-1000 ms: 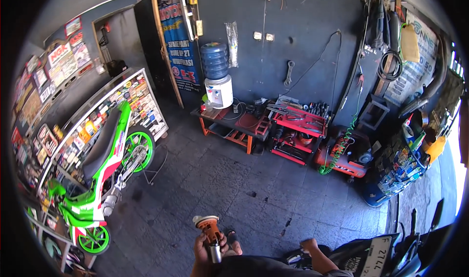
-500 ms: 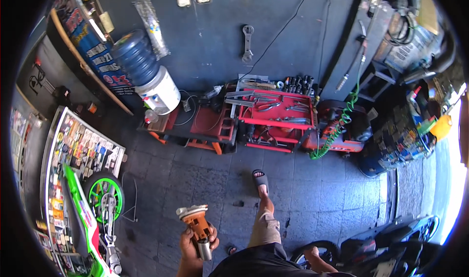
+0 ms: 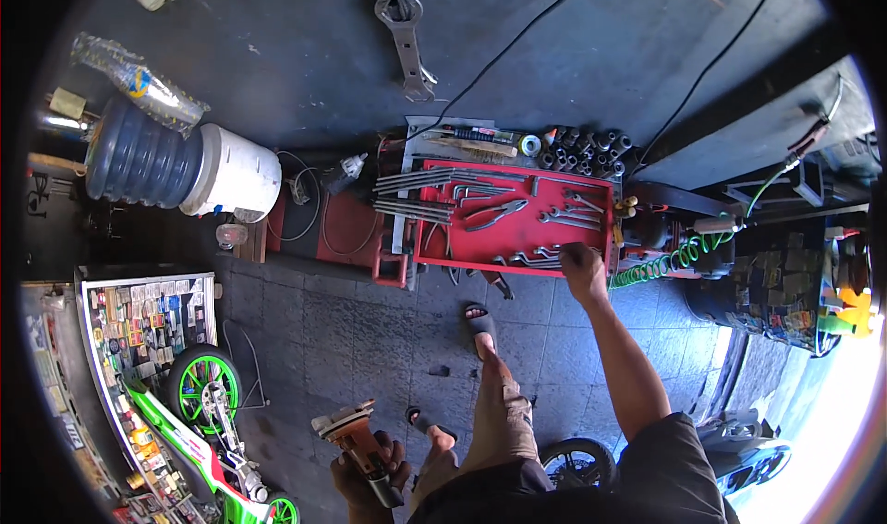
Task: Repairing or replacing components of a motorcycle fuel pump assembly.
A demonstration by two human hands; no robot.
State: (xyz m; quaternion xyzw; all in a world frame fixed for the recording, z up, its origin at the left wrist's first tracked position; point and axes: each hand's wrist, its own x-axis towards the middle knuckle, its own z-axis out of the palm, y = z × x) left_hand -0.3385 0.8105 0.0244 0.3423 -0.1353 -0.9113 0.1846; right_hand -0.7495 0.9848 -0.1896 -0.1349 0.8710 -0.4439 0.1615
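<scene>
Over the red metal tray (image 3: 591, 191), right hand (image 3: 584, 263) grips wrenches (steel) — left hand (image 3: 365, 473) clasps an orange grinder (image 3: 356, 441).

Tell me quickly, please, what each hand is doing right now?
Left hand: closed around the orange-bodied angle grinder.
Right hand: reaching onto the red metal tool tray among the wrenches; whether it grips anything cannot be told.

A green motorcycle (image 3: 199, 422) stands near a water dispenser (image 3: 185, 165); a large wrench (image 3: 407, 30) hangs on the wall.
</scene>
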